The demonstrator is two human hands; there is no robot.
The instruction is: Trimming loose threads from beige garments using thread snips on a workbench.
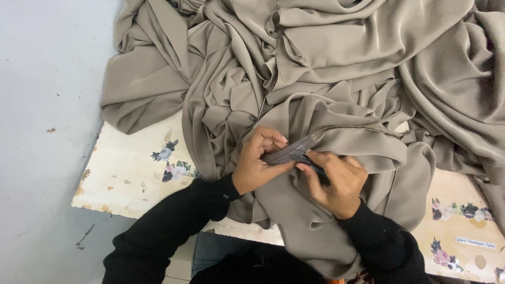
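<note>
A large taupe cloth (326,68) lies heaped in loose folds over the far part of the worktop (131,173) and spills off its near edge toward the person. The worktop is cream-coloured, chipped along its left and near edges, and carries small printed flower motifs (171,163) near its left end and others near its right end.

Both hands work at one spot of the cloth, close to the middle of the near edge. The left hand (258,165) is curled closed, with thumb and fingertips pinching a narrow folded edge of the cloth (294,150), a slightly darker strip that runs up and to the right from the pinch. The right hand (336,184) is also closed, its fingers bent around the same strip just beside the left hand, so the two nearly touch. Something small and dark (315,167) shows between the right fingers and the strip; it is too hidden to tell what it is.

Both arms wear black sleeves (173,226) that come in from the bottom of the view. A pale blue-grey floor (47,105) shows to the left of the worktop.
</note>
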